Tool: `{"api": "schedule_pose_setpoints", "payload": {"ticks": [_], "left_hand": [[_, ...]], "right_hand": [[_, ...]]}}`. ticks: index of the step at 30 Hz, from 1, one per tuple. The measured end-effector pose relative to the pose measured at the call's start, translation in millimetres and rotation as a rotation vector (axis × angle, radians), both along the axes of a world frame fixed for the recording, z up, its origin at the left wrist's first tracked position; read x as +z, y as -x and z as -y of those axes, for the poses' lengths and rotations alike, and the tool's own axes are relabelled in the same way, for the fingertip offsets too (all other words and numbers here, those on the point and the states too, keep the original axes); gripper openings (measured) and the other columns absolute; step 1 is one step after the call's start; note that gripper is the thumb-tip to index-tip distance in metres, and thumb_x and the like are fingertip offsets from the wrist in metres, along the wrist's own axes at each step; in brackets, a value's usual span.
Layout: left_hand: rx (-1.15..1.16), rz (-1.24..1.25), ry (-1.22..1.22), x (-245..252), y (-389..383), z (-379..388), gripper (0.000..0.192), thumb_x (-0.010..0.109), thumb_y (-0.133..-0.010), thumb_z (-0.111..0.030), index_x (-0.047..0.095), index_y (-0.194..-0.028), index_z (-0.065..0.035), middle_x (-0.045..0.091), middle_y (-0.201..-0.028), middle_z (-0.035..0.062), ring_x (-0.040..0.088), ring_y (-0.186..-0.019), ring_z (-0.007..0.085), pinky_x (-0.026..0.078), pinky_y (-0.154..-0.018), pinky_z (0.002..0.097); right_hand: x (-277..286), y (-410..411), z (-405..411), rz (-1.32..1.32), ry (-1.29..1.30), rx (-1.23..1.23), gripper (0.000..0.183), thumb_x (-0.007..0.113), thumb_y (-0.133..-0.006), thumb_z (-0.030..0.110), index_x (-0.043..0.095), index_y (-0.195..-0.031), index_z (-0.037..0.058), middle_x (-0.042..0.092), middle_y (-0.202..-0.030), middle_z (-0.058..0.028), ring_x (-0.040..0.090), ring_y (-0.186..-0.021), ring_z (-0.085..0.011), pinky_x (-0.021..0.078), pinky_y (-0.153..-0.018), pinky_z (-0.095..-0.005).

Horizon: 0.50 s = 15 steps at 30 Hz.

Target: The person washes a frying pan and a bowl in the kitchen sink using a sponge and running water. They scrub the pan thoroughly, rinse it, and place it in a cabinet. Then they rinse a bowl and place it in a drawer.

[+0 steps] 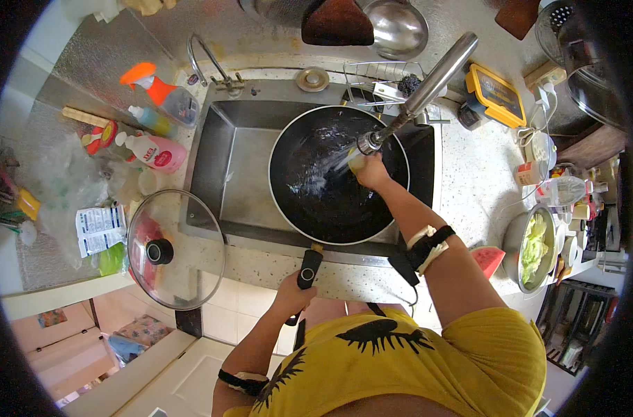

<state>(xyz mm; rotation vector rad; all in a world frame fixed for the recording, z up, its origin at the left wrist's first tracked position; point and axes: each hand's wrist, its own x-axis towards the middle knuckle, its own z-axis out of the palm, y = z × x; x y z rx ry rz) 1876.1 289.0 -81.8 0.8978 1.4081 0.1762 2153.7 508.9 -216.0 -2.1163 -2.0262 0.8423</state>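
A black wok point(327, 193) rests over the steel sink point(249, 161), its handle towards me. My left hand point(294, 297) grips the wok's black handle point(309, 271). Water runs from the pull-out faucet head point(367, 143) into the wok. Beside and partly beneath that faucet head, my right hand point(371, 171) is over the right part of the wok, on something yellowish, perhaps a sponge, which the hand and faucet mostly hide.
A glass lid point(196, 245) lies left of the sink. Behind it stand a pink detergent bottle point(160, 152) and an orange-topped spray bottle point(178, 101). On the right are a watermelon piece point(487, 259), a steel bowl of lettuce point(535, 250) and a yellow-rimmed container point(496, 96).
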Motion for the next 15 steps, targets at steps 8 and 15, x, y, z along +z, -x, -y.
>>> {"api": "schedule_pose_setpoints", "payload": {"ticks": [8, 15], "left_hand": [[-0.037, -0.280, -0.287, 12, 21, 11, 0.024, 0.063, -0.071, -0.012, 0.055, -0.088, 0.0025, 0.058, -0.065, 0.0150, 0.058, -0.054, 0.0285, 0.046, -0.052, 0.0367], [-0.090, -0.707, -0.509, 19, 53, 20, 0.021, 0.063, -0.073, -0.013, 0.054, -0.088, -0.0004, 0.061, -0.070, 0.0216, 0.061, -0.068, 0.0402, 0.049, -0.061, 0.0462]], "right_hand": [[-26, 34, -9, -0.570, -0.135, -0.573, 0.036, 0.057, -0.084, 0.032, 0.060, -0.101, 0.0004, 0.066, -0.084, -0.0150, 0.062, -0.076, -0.0294, 0.0481, -0.069, -0.0386], [31, 30, 11, -0.456, 0.000, -0.651, 0.039, 0.054, -0.081, 0.036, 0.065, -0.089, -0.0007, 0.065, -0.087, -0.0225, 0.063, -0.085, -0.0365, 0.0487, -0.074, -0.0425]]}}
